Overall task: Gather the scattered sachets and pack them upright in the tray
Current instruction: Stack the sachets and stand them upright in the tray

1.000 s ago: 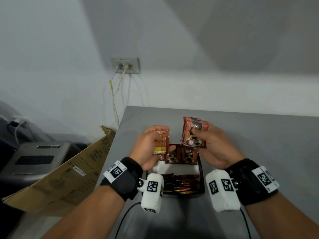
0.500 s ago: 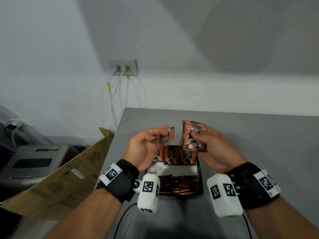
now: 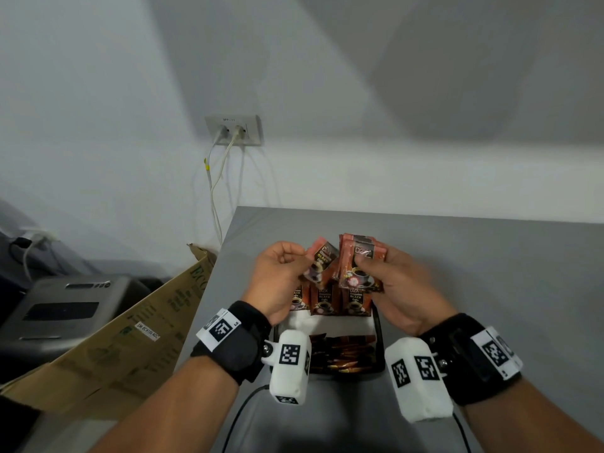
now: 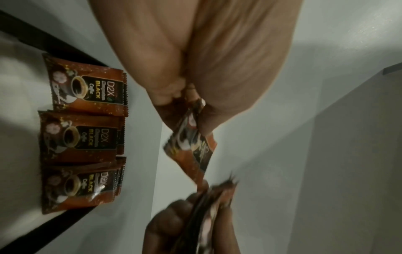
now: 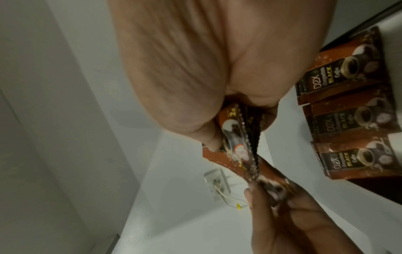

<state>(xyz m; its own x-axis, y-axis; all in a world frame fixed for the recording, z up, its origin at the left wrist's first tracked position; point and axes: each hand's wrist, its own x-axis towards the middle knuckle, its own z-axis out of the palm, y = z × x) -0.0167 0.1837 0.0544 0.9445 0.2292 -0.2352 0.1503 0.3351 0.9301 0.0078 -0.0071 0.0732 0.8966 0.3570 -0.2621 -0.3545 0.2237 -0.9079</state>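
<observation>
Left hand (image 3: pixel 279 278) pinches a single sachet (image 3: pixel 318 263) by its lower edge, long axis tilted with the top leaning away to the right, just beside the stack of sachets (image 3: pixel 361 264) gripped near upright in the right hand (image 3: pixel 397 289), printed faces toward the camera. Both hover over the black tray (image 3: pixel 378 338), where a row of sachets (image 3: pixel 330 300) stands upright along the far end. Beneath, a grey table (image 3: pixel 490 256); behind, a white wall with a socket plate (image 3: pixel 233 129), and a cardboard box (image 3: pixel 124 338) at left.
</observation>
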